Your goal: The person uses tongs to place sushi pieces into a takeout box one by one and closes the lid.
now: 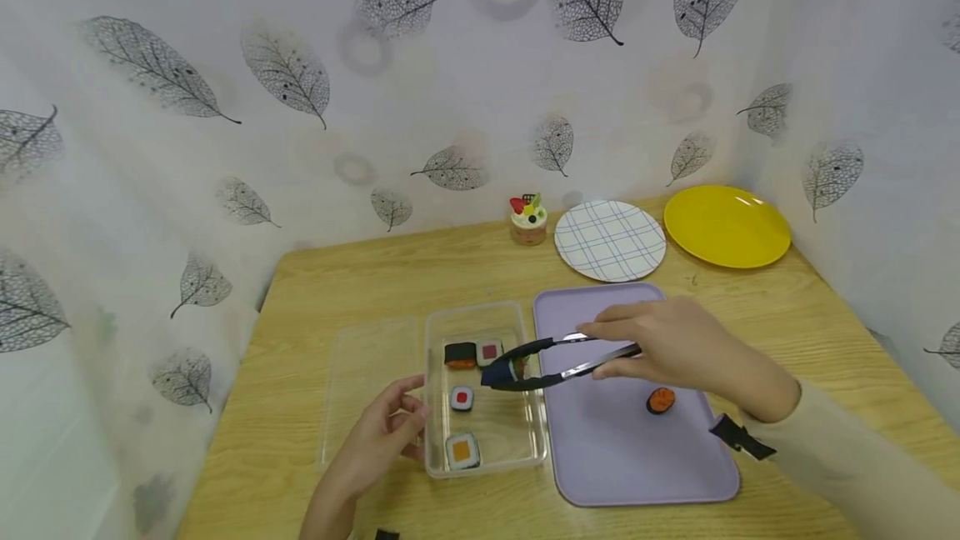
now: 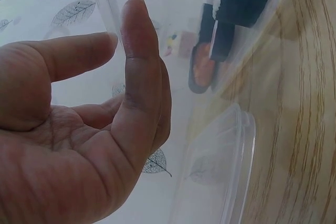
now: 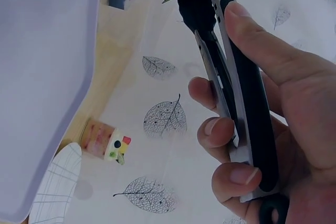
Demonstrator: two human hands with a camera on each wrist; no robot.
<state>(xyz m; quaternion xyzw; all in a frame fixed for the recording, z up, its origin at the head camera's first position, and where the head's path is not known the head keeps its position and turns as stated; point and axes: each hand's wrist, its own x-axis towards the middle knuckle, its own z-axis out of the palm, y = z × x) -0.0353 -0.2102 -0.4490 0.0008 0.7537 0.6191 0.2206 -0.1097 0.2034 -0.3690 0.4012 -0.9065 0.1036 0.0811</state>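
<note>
Wooden tabletop: right hand fingers clamp black-tipped metal tongs on a toy sushi piece over the clear plastic box, left hand fingers relaxed against its wall; slackened squeeze risks dropping it.

Up at twelve o'clock on the wooden table, a small toy cake topped with fruit stands by the leaf-print backdrop. Just to its three o'clock lies a white checked plate, and further round at two o'clock a plain yellow plate, the two nearly touching. At nine o'clock a clear plastic lid lies flat on the wood.
</note>
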